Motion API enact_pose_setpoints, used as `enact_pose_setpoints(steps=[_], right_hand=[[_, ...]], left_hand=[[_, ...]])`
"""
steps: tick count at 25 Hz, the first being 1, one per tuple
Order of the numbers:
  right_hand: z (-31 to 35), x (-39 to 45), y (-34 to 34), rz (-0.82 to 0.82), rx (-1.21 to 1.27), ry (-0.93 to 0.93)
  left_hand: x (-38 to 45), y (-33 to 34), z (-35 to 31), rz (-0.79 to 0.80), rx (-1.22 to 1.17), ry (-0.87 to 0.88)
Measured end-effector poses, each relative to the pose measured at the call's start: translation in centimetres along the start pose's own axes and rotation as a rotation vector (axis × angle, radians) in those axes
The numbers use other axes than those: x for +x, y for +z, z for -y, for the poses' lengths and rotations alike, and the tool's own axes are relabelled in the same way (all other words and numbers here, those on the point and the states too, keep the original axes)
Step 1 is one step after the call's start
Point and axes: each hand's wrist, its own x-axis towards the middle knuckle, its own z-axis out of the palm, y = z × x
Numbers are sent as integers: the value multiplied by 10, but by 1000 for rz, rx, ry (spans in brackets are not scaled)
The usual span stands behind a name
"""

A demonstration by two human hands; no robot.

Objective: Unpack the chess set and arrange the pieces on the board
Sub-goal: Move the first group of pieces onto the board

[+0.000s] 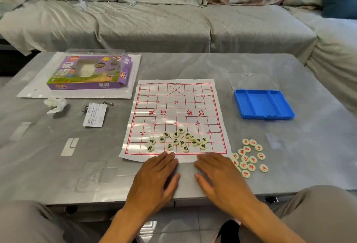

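Your left hand and right hand lay flat, fingers straight, at paper board near edge; black-lettered pieces clustered on board, red-lettered pieces right of it.

Board sheet glossy, likely plastic film; tray smooth blue plastic; table grey, glossy; sofa cover cloth.

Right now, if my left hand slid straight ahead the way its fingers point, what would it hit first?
The left hand already has its fingertips on the near edge of the paper board. Going on, it would probably first meet the black-lettered pieces, likely the nearest ones just ahead of the fingertips.
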Motion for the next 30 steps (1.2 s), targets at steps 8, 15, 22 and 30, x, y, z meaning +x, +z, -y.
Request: enact_pose_setpoints(steps=[8,15,22,30], right_hand=[[-56,-19,-12,-56,-36,329],[-91,-37,-37,-74,75,485],[-112,-40,-32,3,192,471],[-114,-38,-29,-59,198,444]], left_hand=[[4,2,-6,-8,43,-1],[34,10,-73,-12,-27,222],[92,44,-135,111,-22,358],[92,53,-137,142,-111,337]])
